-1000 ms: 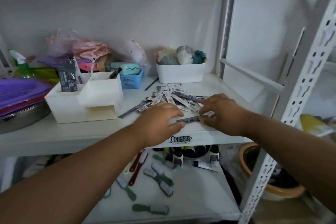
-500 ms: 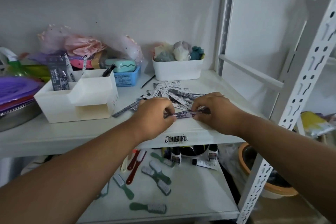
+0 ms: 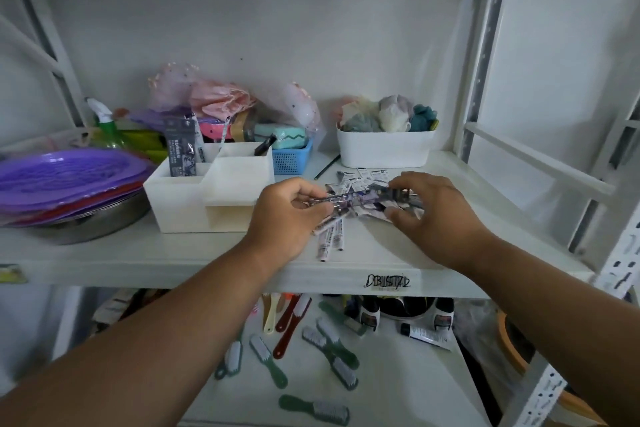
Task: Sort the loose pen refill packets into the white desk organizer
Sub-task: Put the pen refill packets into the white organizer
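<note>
Near front edge of shelf (image 3: 173, 255), few refill packets (image 3: 360, 199) pinched in left hand (image 3: 287, 218); right hand (image 3: 429, 215) grip loosely spread at their far end. Some packets already stood in white organizer (image 3: 194, 198); most of pile (image 3: 372, 180) left unsorted

Left hand (image 3: 291, 215) pinches a refill packet (image 3: 360, 199) beside the white organizer (image 3: 207, 198); right hand (image 3: 429, 211) hovers, fingers loose.

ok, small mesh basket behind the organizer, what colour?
Blue, seen in the head view: small mesh basket behind the white organizer.
</note>
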